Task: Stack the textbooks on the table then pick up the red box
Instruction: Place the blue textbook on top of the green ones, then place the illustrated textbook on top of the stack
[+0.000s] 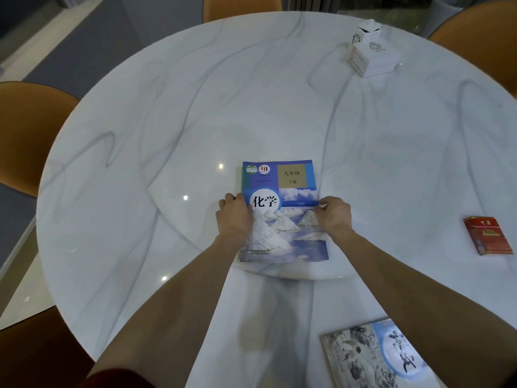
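A blue chemistry textbook (291,189) lies flat on the white marble table (167,121), near its middle. My left hand (235,217) grips the book's left edge and my right hand (334,215) grips its right edge. A second textbook (372,357) with a grey and blue cover lies at the near right edge of the table, apart from both hands. The red box (488,235) rests flat at the far right of the table, well away from my right hand.
A stack of white boxes (370,56) stands at the back right of the table. Orange chairs surround the table: one at the left (25,130), one at the back (240,5), one at the back right (481,26).
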Demonstrator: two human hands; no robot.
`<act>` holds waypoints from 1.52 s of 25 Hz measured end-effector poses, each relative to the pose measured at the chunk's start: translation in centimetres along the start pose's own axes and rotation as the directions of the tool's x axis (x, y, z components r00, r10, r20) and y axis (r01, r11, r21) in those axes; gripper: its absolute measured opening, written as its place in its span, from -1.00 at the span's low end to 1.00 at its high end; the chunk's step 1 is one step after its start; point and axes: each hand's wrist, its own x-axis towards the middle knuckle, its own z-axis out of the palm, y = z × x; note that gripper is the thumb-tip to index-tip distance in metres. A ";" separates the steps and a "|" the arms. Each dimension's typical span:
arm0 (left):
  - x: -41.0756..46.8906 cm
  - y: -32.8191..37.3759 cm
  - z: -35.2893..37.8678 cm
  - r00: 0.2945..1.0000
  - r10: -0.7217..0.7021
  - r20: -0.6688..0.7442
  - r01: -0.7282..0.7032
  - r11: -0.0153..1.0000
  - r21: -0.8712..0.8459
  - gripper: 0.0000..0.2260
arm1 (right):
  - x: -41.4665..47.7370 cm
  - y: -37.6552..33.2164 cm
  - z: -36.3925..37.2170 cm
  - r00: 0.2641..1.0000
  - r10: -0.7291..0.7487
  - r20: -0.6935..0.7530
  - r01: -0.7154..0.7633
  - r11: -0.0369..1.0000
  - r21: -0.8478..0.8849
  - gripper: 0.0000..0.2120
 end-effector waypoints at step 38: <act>-20.9 12.7 12.7 0.500 0.668 0.551 -0.815 0.578 0.038 -0.65 | -29.5 25.0 0.2 0.727 0.597 -0.339 -0.581 0.798 0.157 -0.69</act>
